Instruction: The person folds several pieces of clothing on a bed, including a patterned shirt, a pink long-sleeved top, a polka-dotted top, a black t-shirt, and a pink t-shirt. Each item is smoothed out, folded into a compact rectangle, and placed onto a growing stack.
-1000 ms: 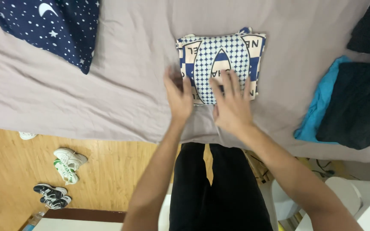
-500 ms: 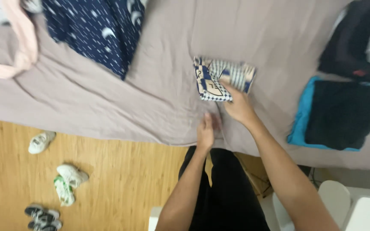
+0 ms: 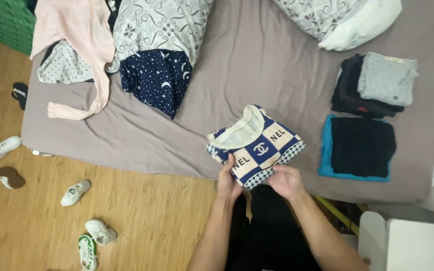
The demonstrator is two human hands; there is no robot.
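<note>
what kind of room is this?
Most likely a bedroom in a home. A bed with a grey sheet carries patterned pillows and stacks of folded clothes; shoes lie on the wooden floor. Both hands hold a folded checked garment.

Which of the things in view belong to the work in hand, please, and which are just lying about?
In hand: folded blue-and-cream checked garment, held by left hand and right hand; folded stacks on the bed.
Lying about: shoes on the floor, pillows, white chair.

Bare forearms, no sleeves visible; left hand [image 3: 228, 181], right hand [image 3: 286, 181] ungloved; black garment below, possibly trousers.
</note>
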